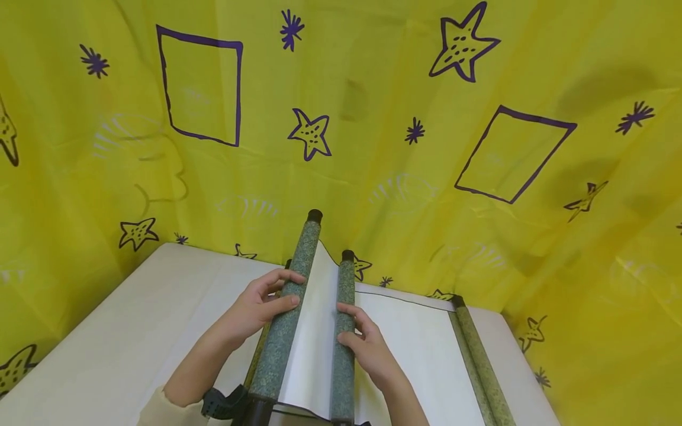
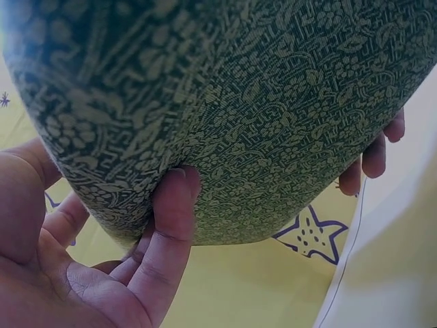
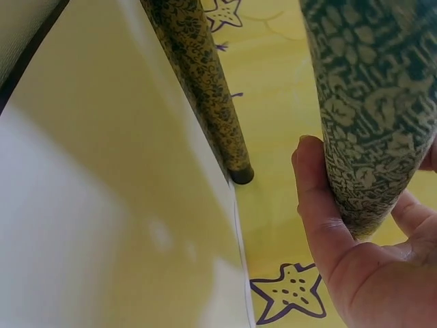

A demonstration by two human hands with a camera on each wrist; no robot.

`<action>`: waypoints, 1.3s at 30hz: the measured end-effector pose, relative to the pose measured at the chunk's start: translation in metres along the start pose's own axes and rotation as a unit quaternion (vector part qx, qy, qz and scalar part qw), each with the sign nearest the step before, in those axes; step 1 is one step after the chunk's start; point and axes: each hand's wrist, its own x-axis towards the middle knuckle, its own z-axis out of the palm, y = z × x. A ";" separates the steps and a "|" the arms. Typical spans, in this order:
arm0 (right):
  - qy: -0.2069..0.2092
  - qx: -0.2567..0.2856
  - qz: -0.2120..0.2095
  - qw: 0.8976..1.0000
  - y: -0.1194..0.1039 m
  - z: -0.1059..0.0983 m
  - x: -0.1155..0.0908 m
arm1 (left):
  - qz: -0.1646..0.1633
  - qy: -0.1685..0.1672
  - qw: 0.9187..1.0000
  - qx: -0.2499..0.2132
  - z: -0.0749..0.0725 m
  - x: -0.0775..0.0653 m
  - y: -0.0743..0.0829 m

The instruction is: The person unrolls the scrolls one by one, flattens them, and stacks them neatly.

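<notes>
The green scroll (image 1: 314, 343), lower centre, is clasped on its left by your left grip (image 1: 261, 300), on its right by your right grip (image 1: 369, 343). It partly hides a gold-patterned scroll (image 1: 418, 337) spread on the table (image 1: 165, 319); yellow cloth (image 1: 357, 77) fills the top.

Counted around six o'clock: two hands (image 1: 261, 305) (image 1: 370, 349) and two teal rolls (image 1: 279, 343) (image 1: 345, 373). Also two olive rolls, toward seven (image 1: 256, 361) and between four and five (image 1: 482, 361); two purple rectangles, at ten (image 1: 201, 89) and two (image 1: 515, 155); one table (image 1: 122, 331), one yellow cloth (image 1: 373, 35).
</notes>
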 end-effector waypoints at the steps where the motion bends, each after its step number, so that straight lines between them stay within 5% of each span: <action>1: -0.002 0.004 0.000 1.000 0.000 0.000 0.000 | 0.000 0.000 1.000 0.000 0.000 0.000 0.000; 39: 0.004 -0.011 -0.004 1.000 0.001 -0.003 0.001 | 0.007 0.007 1.000 -0.006 -0.009 -0.005 0.016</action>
